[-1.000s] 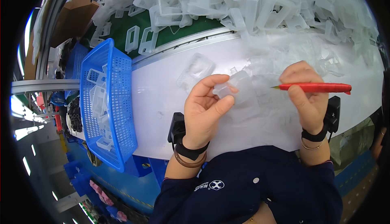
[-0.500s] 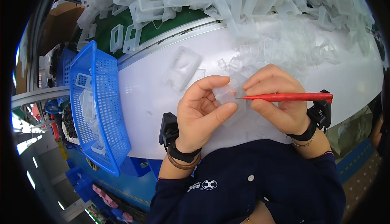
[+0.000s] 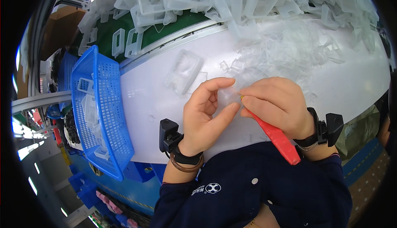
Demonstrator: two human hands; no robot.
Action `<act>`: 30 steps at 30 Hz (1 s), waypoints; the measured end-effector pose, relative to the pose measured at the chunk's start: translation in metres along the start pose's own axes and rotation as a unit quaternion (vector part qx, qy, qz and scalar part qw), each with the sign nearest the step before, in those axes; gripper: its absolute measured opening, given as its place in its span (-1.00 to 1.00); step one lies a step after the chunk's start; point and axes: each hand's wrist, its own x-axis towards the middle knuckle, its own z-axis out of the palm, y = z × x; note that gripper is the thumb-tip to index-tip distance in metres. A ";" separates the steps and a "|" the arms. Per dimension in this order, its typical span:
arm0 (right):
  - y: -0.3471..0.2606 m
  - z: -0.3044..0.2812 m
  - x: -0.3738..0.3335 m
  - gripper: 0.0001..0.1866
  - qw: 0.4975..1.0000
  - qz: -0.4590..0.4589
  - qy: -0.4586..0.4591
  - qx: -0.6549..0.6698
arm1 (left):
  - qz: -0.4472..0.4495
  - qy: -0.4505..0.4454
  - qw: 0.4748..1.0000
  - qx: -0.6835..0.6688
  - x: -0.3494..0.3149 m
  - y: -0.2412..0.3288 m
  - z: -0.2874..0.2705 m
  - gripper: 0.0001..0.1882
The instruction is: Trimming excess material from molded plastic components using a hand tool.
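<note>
Where the left hand (image 3: 206,120) pinches, plastic (image 3: 226,97) (translucent) sits.

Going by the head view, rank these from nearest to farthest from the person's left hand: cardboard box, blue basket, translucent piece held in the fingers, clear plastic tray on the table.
From the left hand:
1. Translucent piece: between thumb and forefinger.
2. Clear plastic tray: on the table, beyond the hand.
3. Blue basket: to the left.
4. Cardboard box: far upper left.
</note>
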 end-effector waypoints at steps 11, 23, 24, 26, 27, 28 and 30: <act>0.013 -0.048 -0.001 -0.95 0.954 0.253 0.136 0.081 | -0.063 -0.070 0.995 0.029 -0.003 0.004 -0.008 -0.65; 0.002 -0.002 0.001 -0.90 0.955 0.172 0.089 0.226 | 0.008 0.035 0.980 0.195 -0.004 0.001 0.002 -0.78; 0.002 0.000 0.001 -0.90 0.957 0.165 0.083 0.225 | 0.017 0.036 0.979 0.200 -0.004 0.001 0.002 -0.78; 0.002 0.001 0.000 -0.89 0.957 0.167 0.083 0.223 | 0.020 0.031 0.977 0.210 -0.004 0.001 0.002 -0.77; 0.002 0.002 0.000 -0.89 0.957 0.168 0.084 0.222 | 0.023 0.026 0.975 0.220 -0.003 0.001 0.002 -0.77; 0.002 0.002 0.000 -0.89 0.957 0.168 0.084 0.222 | 0.023 0.027 0.975 0.220 -0.003 0.001 0.002 -0.77; 0.002 0.002 -0.001 -0.89 0.958 0.171 0.083 0.216 | 0.032 0.022 0.975 0.218 -0.003 0.000 0.002 -0.77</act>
